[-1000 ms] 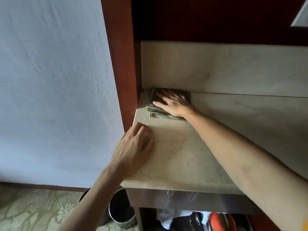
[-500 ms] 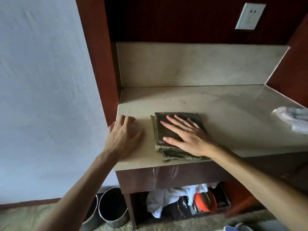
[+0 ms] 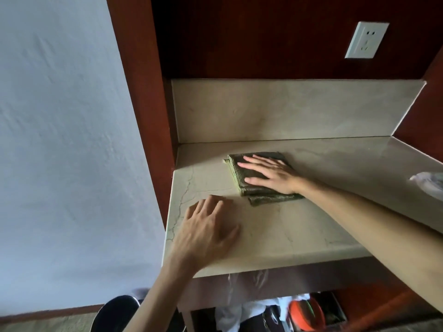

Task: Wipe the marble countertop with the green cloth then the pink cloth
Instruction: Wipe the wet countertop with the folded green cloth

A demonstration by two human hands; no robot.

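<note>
Your right hand point(image 3: 273, 173), fingers spread flat, presses the folded dark green cloth point(image 3: 251, 185) on the far left of the countertop point(image 3: 311, 226). Your left hand point(image 3: 206, 233), fingers apart, rests near it.

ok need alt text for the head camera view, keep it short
A person's right hand presses flat on a folded dark green cloth on a beige veined marble countertop, while the left hand rests flat near the counter's left front edge. A white wall socket sits on the dark red panel above.
</note>
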